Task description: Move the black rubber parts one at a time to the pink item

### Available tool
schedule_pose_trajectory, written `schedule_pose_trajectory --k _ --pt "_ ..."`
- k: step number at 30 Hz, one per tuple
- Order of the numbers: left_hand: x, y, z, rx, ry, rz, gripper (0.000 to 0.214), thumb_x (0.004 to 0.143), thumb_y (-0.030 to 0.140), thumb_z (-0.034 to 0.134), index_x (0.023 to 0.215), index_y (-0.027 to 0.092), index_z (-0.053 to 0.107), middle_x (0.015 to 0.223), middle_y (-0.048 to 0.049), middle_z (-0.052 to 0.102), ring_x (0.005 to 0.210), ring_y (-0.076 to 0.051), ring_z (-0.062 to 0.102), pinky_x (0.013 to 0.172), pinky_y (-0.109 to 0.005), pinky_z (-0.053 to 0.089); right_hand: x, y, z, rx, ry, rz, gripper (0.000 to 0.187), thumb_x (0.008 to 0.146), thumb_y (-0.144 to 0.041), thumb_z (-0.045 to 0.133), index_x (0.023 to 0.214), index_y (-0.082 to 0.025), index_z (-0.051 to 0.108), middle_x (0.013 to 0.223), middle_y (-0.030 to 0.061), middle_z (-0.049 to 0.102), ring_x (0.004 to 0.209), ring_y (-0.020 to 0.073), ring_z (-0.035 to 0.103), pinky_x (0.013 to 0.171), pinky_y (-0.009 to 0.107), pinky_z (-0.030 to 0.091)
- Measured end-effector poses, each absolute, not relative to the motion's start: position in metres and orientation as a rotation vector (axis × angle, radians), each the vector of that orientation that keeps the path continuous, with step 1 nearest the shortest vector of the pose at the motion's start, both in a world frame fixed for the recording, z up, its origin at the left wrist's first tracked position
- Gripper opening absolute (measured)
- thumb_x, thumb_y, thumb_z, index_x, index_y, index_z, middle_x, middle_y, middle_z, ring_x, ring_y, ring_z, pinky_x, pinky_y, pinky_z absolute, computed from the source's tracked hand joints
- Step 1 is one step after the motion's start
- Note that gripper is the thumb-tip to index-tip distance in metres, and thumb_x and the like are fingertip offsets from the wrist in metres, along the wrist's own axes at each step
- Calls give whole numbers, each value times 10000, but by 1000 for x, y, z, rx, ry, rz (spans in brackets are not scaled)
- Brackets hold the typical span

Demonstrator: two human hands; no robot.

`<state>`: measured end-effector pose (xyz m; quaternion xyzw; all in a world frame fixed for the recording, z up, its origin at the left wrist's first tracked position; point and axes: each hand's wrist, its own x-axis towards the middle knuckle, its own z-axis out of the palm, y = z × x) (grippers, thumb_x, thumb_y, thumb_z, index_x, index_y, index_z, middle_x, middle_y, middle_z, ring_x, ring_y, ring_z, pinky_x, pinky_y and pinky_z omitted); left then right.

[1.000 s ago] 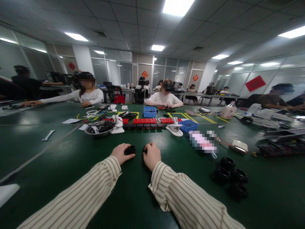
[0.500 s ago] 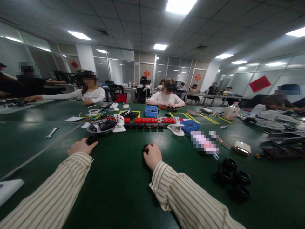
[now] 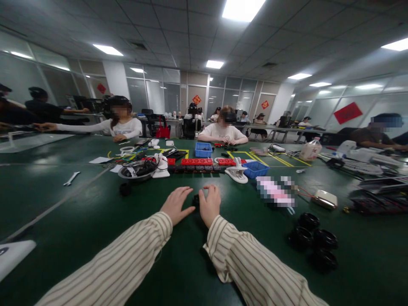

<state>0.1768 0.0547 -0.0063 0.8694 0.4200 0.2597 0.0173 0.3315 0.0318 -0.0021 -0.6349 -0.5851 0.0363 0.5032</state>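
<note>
Between my hands on the green table (image 3: 153, 263) stands a small black part (image 3: 196, 200), its exact kind too small to make out. My left hand (image 3: 177, 205) is open at its left side, thumb and fingers apart, holding nothing. At its right side my right hand (image 3: 211, 205) has its thumb against or close to the part, with the fingers spread forward and not wrapped round it. Another small black part (image 3: 125, 189) lies farther left, in front of a bowl (image 3: 137, 175) with black cables. Several black ring-shaped parts (image 3: 325, 239) lie to the right.
A red and black power strip (image 3: 196, 162) runs across the table beyond my hands, with white clamp stands (image 3: 236, 171) and blue baskets (image 3: 256, 169). A wrench (image 3: 72, 178) lies at left, a pale case (image 3: 324, 199) at right. A co-worker (image 3: 223, 129) sits opposite.
My left hand has let go of the left black part and moved right, beside the other one. My right hand has stayed in place, its fingers now looser.
</note>
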Motion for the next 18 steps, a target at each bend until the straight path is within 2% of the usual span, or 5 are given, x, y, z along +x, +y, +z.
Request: schedule_pose_trajectory --k 4,7,9,11,18 --pt "213 62 -8 2609 1343 688 542 843 344 488 1336 154 368 1383 -129 401 1276 -266 336 1050 -453 295 333 33 -4 -1461 -1386 91 200 842 -270 425 990 -166 512 1083 111 484 1079 237 450 930 393 336" --pt "221 68 -3 2638 1294 594 371 848 269 477 1207 199 537 1237 -79 561 1158 -227 478 993 -357 374 333 33 -4 -1447 -1392 118 210 850 -275 410 994 -162 512 1083 113 485 1072 232 455 929 388 342" --pt "217 72 -1 2635 1305 573 318 860 285 461 1143 220 590 1166 -50 612 1098 -209 527 956 -313 397 334 33 -4 -1441 -1394 132 215 857 -276 395 998 -163 512 1084 113 485 1069 229 458 928 385 346" --pt "202 79 0 2594 1398 584 343 870 342 444 1163 224 579 1186 -40 605 1103 -211 527 950 -309 396 334 33 -5 -1431 -1401 139 220 863 -278 383 995 -163 515 1077 113 490 1070 226 459 928 383 349" --pt "113 113 1 2265 1976 499 458 827 471 463 1183 207 575 1210 -102 597 1105 -322 528 866 -434 444 335 34 -7 -1354 -1440 213 192 849 -262 410 974 -166 520 1017 92 507 998 216 482 895 379 379"
